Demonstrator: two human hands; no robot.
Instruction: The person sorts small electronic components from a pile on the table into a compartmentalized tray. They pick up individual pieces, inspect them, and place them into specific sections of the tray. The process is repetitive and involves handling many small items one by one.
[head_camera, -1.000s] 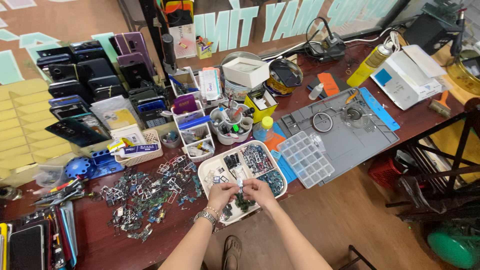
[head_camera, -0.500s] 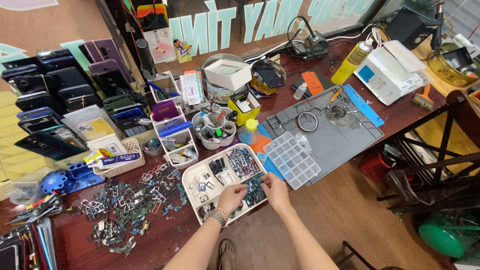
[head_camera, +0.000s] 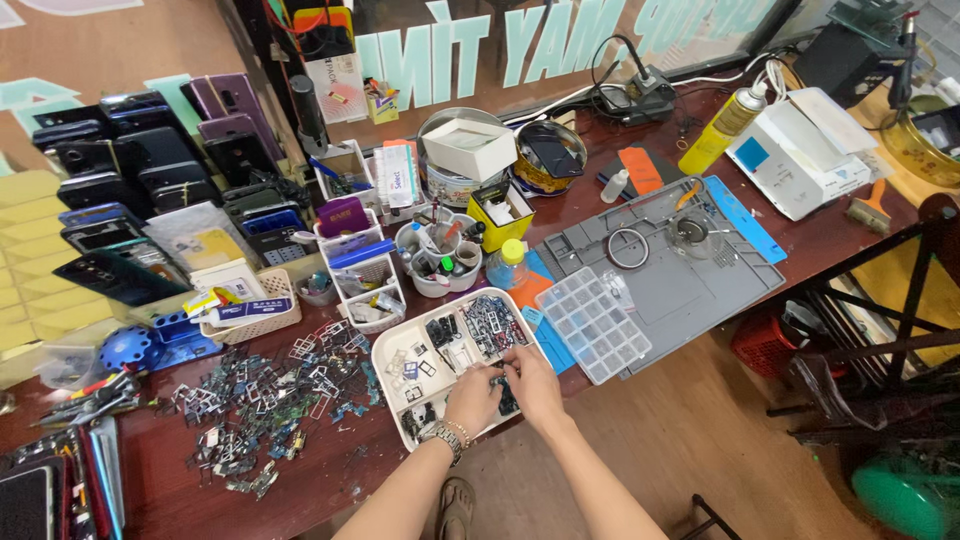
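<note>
White divided tray (head_camera: 395, 352) at desk's 6 o'clock edge holds tiny dark metal parts (head_camera: 492, 322); left hand (head_camera: 473, 397), right hand (head_camera: 533, 385) pinch among them, grip unclear; parts likely light, stiff, slippery, best nipped by edges

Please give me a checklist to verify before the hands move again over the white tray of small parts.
1. Both hands over the tray: ok, left hand and right hand are on it.
2. White tray fully on the table: cannot tell, its near edge is at the table edge.
3. What the fingers hold: cannot tell, too small.
4. Clear compartment box apart from the hands: ok.
5. Loose pile of small parts apart from the tray: ok.
</note>
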